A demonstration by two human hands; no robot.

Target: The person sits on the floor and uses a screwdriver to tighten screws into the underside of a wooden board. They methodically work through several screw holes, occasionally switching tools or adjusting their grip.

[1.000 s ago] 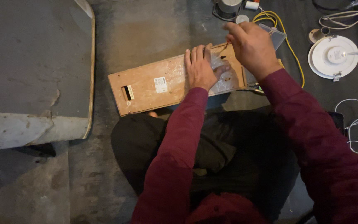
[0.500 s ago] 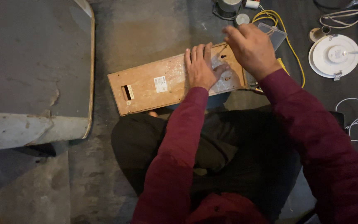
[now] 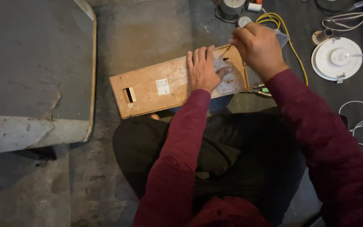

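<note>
Lying across the person's lap, tilted, a wooden board (image 3: 156,86) spans the middle of the floor. On its right part the left hand (image 3: 202,69) presses flat, fingers spread. Just right, the right hand (image 3: 257,48) curls over the board's far right corner; what it pinches I cannot tell. Farther right sits a round white lamp fixture (image 3: 337,58).
</note>
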